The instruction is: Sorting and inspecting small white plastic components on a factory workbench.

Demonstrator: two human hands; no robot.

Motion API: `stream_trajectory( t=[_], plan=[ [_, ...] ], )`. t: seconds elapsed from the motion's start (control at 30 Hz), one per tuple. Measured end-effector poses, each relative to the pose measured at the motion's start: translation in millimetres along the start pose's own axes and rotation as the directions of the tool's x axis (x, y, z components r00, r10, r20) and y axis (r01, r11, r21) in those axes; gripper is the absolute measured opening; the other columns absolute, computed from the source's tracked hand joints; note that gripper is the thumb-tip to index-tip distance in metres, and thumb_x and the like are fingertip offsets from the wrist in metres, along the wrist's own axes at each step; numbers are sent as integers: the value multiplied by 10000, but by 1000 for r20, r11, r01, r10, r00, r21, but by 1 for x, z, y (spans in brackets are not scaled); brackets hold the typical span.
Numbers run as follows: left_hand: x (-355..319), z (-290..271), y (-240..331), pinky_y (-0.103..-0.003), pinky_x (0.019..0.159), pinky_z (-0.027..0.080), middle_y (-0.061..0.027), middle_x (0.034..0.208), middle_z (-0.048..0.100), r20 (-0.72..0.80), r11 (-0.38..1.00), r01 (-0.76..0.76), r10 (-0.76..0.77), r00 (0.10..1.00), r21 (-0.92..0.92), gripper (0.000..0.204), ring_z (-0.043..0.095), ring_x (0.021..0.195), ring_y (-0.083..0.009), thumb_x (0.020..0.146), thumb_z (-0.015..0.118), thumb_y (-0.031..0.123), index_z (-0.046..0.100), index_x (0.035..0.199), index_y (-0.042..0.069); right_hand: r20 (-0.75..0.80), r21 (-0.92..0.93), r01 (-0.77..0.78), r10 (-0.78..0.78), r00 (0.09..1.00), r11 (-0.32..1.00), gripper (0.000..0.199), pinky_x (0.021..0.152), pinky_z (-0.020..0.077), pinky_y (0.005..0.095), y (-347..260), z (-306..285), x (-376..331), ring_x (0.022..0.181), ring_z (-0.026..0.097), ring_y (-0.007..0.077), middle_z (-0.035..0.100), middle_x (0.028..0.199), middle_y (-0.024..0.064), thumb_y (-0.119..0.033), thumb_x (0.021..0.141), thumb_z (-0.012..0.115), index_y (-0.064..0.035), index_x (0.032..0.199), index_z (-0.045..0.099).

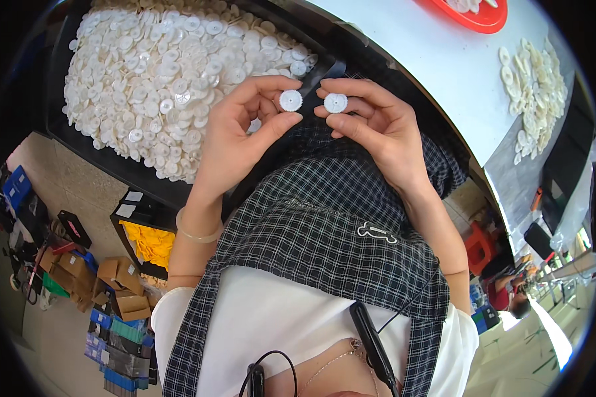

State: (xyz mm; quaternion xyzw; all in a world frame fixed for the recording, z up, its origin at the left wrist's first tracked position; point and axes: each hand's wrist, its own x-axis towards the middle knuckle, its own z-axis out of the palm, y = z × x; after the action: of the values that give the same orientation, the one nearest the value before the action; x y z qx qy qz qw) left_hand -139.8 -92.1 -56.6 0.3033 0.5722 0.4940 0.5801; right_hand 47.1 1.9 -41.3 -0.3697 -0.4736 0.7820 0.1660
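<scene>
Left hand (pixel 235 135) pinches one white gear (pixel 291 100) between thumb and fingers (pixel 271 85). Right hand (pixel 377 129) pinches a second gear (pixel 336 102) just beside it. Both are held above a black tray (pixel 112 169) heaped with white gears (pixel 172 73). A loose gear pile (pixel 533 92) lies on the tabletop (pixel 437 59).

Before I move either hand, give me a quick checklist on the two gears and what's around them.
1. Left hand grips a small white gear between thumb and fingers: ok.
2. Right hand grips a second white gear: ok.
3. The two gears are apart, not meshed or touching: ok.
4. Gear teeth undamaged: cannot tell, too small.
5. Black bin heaped with white gears lies just beyond the hands: ok.
6. Loose pile of gears sits on the white table, away from both hands: ok.
</scene>
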Motion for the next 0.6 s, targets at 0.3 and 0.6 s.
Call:
stream_trajectory(
  t=[0.3, 0.6],
  plan=[
    [-1, 2, 4, -171, 647, 397, 21, 841, 566, 7, 993, -69, 69, 998, 98, 303, 459, 680, -35, 792, 703, -14, 631, 1086, 8, -12, 3, -16, 16, 1000, 1000, 381, 749, 554, 246, 0, 0, 0, 1029, 650, 202, 623, 1163, 146, 2, 863, 642, 26, 1235, 562],
    [-4, 4, 5, -168, 649, 407, 20, 844, 587, 13, 993, -98, 97, 995, 72, 304, 487, 705, -35, 785, 715, -10, 638, 1079, 12, -19, 3, -4, 4, 1000, 1000, 375, 743, 564, 239, 0, 2, -1, 1016, 658, 206, 637, 1132, 143, 1, 850, 661, 29, 1214, 575]
  ],
)
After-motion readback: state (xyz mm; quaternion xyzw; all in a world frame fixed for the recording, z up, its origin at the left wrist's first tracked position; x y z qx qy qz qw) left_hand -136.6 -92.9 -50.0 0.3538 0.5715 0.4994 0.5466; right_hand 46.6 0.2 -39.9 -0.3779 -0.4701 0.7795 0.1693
